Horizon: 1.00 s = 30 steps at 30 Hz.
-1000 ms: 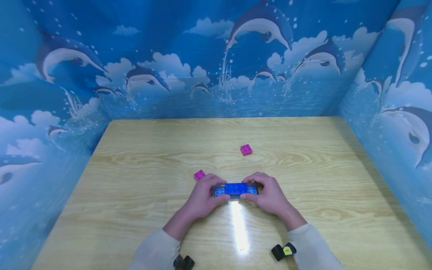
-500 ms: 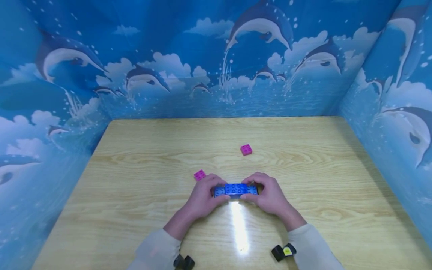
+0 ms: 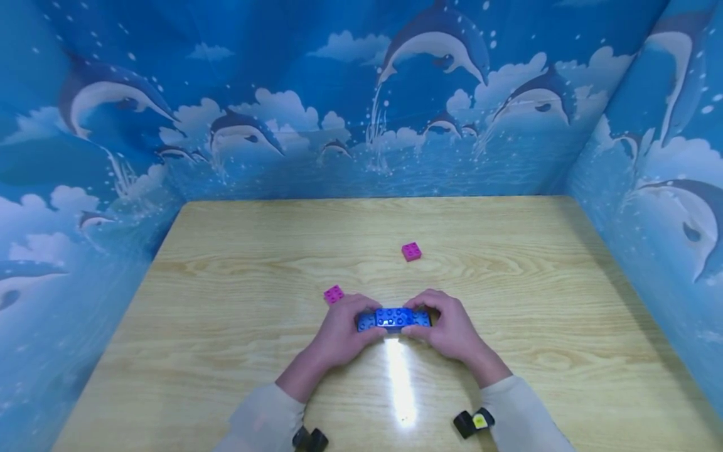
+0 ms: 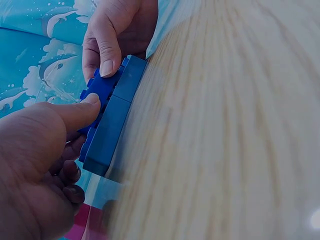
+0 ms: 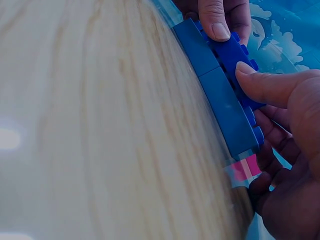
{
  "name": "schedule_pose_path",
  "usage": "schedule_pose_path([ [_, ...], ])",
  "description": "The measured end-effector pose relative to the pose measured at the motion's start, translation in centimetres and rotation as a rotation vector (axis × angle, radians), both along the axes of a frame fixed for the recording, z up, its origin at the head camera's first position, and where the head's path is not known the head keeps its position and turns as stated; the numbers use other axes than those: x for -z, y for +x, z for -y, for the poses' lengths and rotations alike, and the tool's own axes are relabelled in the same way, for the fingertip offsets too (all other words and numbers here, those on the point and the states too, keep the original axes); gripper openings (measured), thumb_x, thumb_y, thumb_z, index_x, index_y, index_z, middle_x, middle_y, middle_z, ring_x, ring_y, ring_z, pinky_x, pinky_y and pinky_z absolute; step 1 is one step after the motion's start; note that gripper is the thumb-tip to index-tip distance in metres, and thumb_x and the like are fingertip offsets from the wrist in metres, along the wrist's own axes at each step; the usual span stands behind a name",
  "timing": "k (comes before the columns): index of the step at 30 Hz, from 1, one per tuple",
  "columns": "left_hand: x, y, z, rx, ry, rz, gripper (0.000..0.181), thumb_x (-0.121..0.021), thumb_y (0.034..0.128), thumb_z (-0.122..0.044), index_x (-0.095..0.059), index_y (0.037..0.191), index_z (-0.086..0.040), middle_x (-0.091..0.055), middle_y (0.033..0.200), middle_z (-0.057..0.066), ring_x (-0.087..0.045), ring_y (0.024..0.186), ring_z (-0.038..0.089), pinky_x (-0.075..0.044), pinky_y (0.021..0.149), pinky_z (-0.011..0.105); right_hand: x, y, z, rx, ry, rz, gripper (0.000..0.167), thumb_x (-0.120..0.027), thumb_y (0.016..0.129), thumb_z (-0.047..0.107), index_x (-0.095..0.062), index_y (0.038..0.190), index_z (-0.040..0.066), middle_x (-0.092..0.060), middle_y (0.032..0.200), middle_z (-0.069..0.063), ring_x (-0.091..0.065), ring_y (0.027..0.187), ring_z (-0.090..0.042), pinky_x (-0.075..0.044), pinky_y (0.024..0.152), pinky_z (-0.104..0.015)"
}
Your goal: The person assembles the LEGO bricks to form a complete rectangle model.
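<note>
A dark blue toy building brick (image 3: 393, 317) lies across two lighter blue bricks set end to end on the table. The lighter brick on the left (image 4: 107, 135) and the one on the right (image 5: 230, 112) meet under its middle, and their outer studs show past its ends. With thumb and fingers, my left hand (image 3: 346, 329) pinches the left end of the dark brick. Its right end is pinched the same way by my right hand (image 3: 449, 323). Whether the dark brick sits fully down on the studs I cannot tell.
One pink brick (image 3: 334, 294) lies just beyond my left hand's knuckles. Farther back on the wooden table (image 3: 254, 251) is a second pink brick (image 3: 411, 252). A dolphin-print cloth (image 3: 361, 157) hangs behind the table and along both sides.
Both hands stay almost where they were on the bricks. The dark brick's top has tipped slightly, so its studs show more clearly than one second ago.
</note>
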State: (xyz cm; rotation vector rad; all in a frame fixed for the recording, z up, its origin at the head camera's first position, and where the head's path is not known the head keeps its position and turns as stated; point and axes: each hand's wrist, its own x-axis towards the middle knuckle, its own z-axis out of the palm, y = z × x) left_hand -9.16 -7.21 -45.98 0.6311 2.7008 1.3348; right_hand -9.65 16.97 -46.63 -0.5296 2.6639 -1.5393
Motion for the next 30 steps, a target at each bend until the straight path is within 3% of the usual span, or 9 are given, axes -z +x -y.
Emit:
schedule_pose_path([
  [18,-0.11,-0.37,-0.23,-0.021,-0.066,-0.028,0.035,-0.085,0.0789,-0.027,-0.074,0.109,-0.012,-0.07,0.106,-0.002,-0.06,0.1,0.017,-0.046,0.091,0.038,-0.8,-0.76,0.11,-0.046,0.032,0.008,0.035,-0.093,0.067,0.018,-0.075,0.097,0.022,-0.068,0.093,0.012,-0.059,0.091,-0.016,-0.047,0.084,-0.041],
  [23,-0.05,-0.15,-0.36,-0.039,-0.047,-0.017,0.035,-0.086,0.078,-0.024,-0.074,0.108,-0.01,-0.07,0.106,0.0,-0.061,0.102,0.02,-0.045,0.095,0.042,-0.61,-0.7,0.05,-0.052,0.034,0.008,0.035,-0.093,0.068,0.019,-0.075,0.098,0.022,-0.068,0.095,0.012,-0.06,0.092,-0.015,-0.047,0.085,-0.041],
  [30,0.04,0.03,-0.39,-0.036,-0.066,-0.027,0.037,-0.084,0.0809,-0.027,-0.072,0.111,-0.01,-0.069,0.105,-0.001,-0.061,0.1,0.017,-0.048,0.092,0.038,-0.65,-0.63,-0.03,-0.055,0.049,-0.001,0.036,-0.093,0.069,0.018,-0.074,0.1,0.019,-0.066,0.094,0.011,-0.06,0.09,-0.014,-0.049,0.084,-0.038],
])
